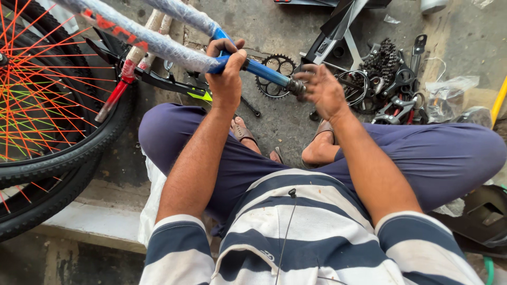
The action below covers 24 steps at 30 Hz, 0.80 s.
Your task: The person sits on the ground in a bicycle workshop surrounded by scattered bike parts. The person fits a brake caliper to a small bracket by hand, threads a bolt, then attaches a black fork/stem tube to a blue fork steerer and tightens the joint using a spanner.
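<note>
Sitting cross-legged on the concrete floor (296, 132), the person has the left hand (227, 74) wrapped firmly around a blue metal bicycle frame tube (264, 71), part of it sheathed in clear bubble-wrap (158, 42), and holds it out over the knees. The right hand (322, 89) sits at the tube's dark threaded end fitting (296, 86), fingers loosely curled about it and blurred, so whether it truly grips or only brushes it I cannot tell. A black toothed chainring (274, 74) lies on the floor just behind the tube, a heap of black bicycle parts and cables (391, 79) lies to the right, and a black-tyred wheel with orange spokes (47, 105) stands at the left. To my eye, the work at that end goes best with the left hand clamped steady and the tube level, so the fitting stays square and nothing cross-threads.
</note>
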### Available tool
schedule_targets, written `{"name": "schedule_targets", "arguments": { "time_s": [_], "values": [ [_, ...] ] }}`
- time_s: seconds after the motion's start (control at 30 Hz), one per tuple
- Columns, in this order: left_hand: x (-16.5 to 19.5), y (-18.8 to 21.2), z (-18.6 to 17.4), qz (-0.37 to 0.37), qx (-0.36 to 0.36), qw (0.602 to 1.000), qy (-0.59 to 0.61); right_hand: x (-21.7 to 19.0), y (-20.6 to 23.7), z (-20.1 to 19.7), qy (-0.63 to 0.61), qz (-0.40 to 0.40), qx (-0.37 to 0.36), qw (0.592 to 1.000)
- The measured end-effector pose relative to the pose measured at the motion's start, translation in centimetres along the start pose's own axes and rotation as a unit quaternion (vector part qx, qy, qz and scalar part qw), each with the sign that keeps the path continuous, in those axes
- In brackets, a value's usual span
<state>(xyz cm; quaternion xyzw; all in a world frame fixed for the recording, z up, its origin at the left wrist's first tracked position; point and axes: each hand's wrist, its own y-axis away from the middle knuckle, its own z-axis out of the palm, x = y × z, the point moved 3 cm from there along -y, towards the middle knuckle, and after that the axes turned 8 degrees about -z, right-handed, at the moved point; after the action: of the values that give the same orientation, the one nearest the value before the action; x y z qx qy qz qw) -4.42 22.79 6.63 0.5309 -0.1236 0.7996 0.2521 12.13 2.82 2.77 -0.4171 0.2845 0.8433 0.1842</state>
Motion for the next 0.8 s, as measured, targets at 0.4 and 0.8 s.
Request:
{"name": "schedule_targets", "arguments": {
  "time_s": [0.4, 0.8],
  "values": [
    [0.2, 0.1, -0.3, -0.006, -0.007, 1.0, 0.02, 2.1, 2.3, 0.6, 0.015, 0.003, -0.048, 0.999],
    [0.3, -0.1, -0.3, 0.003, -0.015, 1.0, 0.022, 0.6, 2.2, 0.2, -0.052, -0.018, -0.04, 0.998]
  ]
}}
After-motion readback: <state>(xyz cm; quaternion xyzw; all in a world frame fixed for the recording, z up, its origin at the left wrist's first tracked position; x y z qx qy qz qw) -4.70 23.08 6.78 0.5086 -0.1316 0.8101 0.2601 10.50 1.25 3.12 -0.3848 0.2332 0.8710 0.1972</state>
